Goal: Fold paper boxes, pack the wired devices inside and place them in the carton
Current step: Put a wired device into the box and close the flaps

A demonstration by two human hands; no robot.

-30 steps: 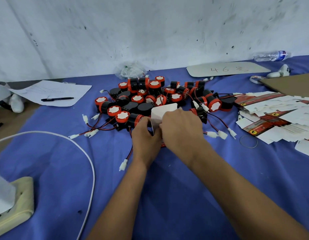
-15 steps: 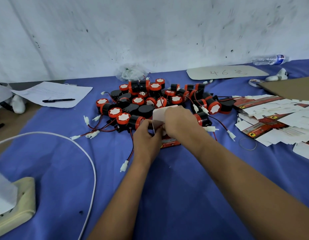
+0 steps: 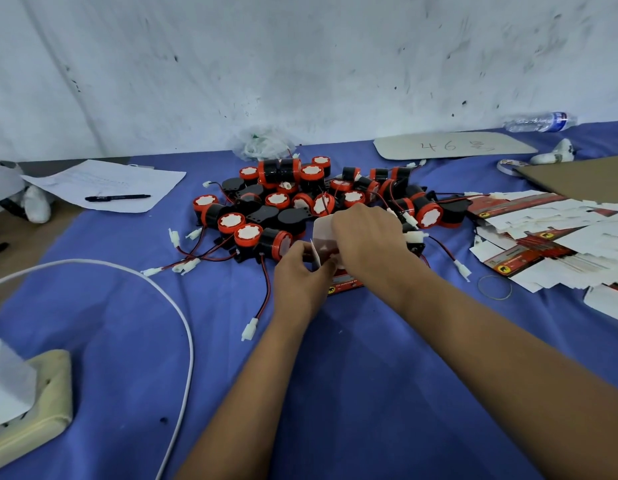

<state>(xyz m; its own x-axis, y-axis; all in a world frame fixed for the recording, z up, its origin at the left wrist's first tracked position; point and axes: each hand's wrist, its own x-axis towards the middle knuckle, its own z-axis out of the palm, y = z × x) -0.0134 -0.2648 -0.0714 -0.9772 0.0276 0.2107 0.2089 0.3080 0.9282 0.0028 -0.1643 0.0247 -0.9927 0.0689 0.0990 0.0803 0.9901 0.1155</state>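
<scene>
Both hands, left hand [image 3: 302, 271] and right hand [image 3: 366, 237], pinched a half-folded paper box [image 3: 323, 233] just before the pile of wired devices [image 3: 300, 202]. Rough creasing could, I judged, tear its flap.

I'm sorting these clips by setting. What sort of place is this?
Probably a small packing workshop: a pile of wired devices on a blue-covered table, a heap of flat boxes, and both hands folding one.

A scuffed white wall [image 3: 300, 64] rises beyond the hands. Under them lies a table in blue cloth [image 3: 335, 375], its bare brown edge [image 3: 9, 258] far left
</scene>
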